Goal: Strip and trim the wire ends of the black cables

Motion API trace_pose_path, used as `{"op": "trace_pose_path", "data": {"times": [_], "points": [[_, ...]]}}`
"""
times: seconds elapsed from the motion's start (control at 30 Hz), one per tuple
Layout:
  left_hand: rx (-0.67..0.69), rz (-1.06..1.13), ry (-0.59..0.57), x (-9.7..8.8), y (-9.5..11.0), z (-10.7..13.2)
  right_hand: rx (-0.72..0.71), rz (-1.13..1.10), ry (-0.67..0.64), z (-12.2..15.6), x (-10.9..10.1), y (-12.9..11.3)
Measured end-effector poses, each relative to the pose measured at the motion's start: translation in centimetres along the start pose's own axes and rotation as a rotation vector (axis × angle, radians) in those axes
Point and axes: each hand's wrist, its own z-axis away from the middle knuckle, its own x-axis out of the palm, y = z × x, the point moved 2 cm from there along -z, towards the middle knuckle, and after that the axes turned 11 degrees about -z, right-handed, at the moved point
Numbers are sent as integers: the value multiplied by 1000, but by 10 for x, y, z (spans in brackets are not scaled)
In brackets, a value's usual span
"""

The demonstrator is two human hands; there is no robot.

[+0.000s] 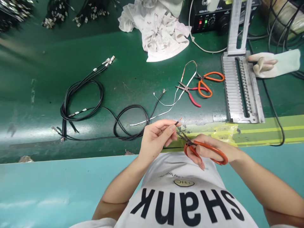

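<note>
At bench edge (95,155), left hand (155,136) pinching cable (177,123), tip (180,119) slanting away rightward, right hand (209,148) gripping scissors (189,143)

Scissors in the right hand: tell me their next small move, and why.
Probably bring the scissors to the cable end: the left hand holds it, orange tip protruding, and the right hand has the blades just short of it.

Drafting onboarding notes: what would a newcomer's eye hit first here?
Probably the orange-handled scissors in the right hand, near the tip of a black cable in the left hand. Next, perhaps, the large dark lettering across the white shirt at bottom centre. Then the crumpled white cloth at top centre, bright against the green bench.
</note>
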Motion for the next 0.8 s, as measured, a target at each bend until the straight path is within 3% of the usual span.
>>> {"op": "trace_pose_path", "data": {"times": [0.33, 0.8], "points": [[142, -212, 115, 17, 3, 0, -92, 14, 66, 11, 2, 4], [448, -471, 258, 21, -3, 4, -169, -155, 166, 4, 15, 21]]}}
